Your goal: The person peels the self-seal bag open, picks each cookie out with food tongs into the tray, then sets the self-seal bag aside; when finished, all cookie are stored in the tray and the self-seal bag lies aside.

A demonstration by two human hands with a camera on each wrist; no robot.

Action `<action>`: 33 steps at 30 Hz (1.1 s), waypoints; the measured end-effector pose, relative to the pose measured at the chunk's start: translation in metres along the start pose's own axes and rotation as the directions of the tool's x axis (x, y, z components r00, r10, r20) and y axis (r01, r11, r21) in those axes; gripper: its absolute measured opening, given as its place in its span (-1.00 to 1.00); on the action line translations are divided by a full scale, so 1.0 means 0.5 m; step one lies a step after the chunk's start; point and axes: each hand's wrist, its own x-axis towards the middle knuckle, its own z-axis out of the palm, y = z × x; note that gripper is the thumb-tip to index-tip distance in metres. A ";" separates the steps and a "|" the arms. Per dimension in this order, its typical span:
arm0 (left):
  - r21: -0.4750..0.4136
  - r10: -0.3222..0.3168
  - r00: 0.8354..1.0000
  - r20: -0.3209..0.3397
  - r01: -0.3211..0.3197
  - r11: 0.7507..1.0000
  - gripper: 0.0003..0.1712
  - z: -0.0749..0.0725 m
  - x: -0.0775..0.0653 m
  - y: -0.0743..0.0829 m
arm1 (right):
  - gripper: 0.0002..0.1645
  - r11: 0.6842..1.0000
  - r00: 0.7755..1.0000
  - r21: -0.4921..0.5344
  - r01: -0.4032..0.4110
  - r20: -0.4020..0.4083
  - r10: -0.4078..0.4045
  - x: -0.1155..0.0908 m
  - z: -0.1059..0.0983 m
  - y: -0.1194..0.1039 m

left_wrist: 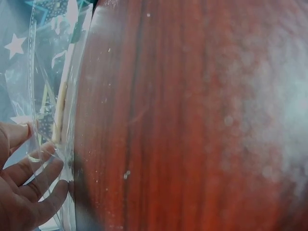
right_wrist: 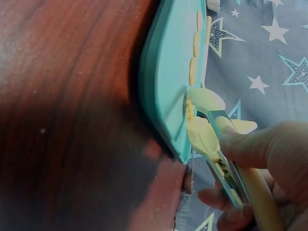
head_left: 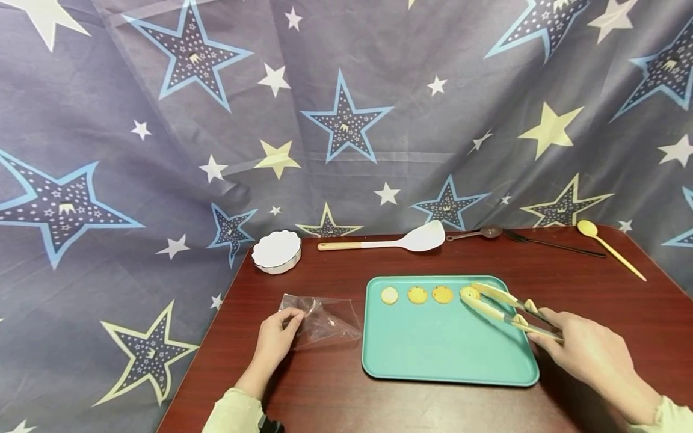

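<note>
My right hand (head_left: 590,349) grips a pair of tongs (head_left: 533,325) with cream-coloured tips. Those tips lie around the rightmost cookie (head_left: 470,293) on a teal tray (head_left: 444,349). Three more round cookies run in a row to its left, the nearest being a golden cookie (head_left: 442,294). In the right wrist view the tongs (right_wrist: 204,134) sit either side of the cookie's edge at the tray's surface. Left of the tray, my left hand (head_left: 278,337) pinches a clear plastic bag (head_left: 330,322) by its edge between thumb and fingers. Nothing distinct shows inside the bag.
A white fluted dish (head_left: 277,251) stands at the table's back left. Along the back edge lie a white spatula (head_left: 422,237), a brown measuring spoon (head_left: 489,232), a dark long-handled utensil (head_left: 563,245) and a yellow spoon (head_left: 612,248). Behind hangs a star-patterned curtain (head_left: 346,180).
</note>
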 end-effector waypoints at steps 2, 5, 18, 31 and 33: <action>-0.001 0.005 1.000 -0.002 -0.005 1.000 -0.93 0.002 0.000 0.001 | -0.32 1.000 1.000 0.004 -0.005 0.016 0.005 0.000 0.001 0.003; -0.007 0.002 1.000 -0.003 -0.002 1.000 -0.93 0.003 -0.001 0.002 | -0.28 1.000 1.000 0.023 -0.014 0.010 0.014 -0.002 0.000 0.005; 0.079 0.081 0.997 0.021 -0.082 0.993 -0.96 0.001 0.005 -0.005 | -0.12 0.968 0.968 0.042 -0.248 -0.022 0.249 -0.017 -0.013 0.080; 0.270 0.154 0.934 0.322 -0.246 0.931 -0.51 -0.015 0.002 0.000 | 0.03 0.920 0.923 0.074 -0.385 0.038 0.383 -0.047 0.009 0.145; 0.276 0.139 0.927 0.348 -0.243 0.930 -0.44 -0.019 0.001 -0.001 | 0.04 0.920 0.924 0.077 -0.383 0.044 0.381 -0.050 0.013 0.145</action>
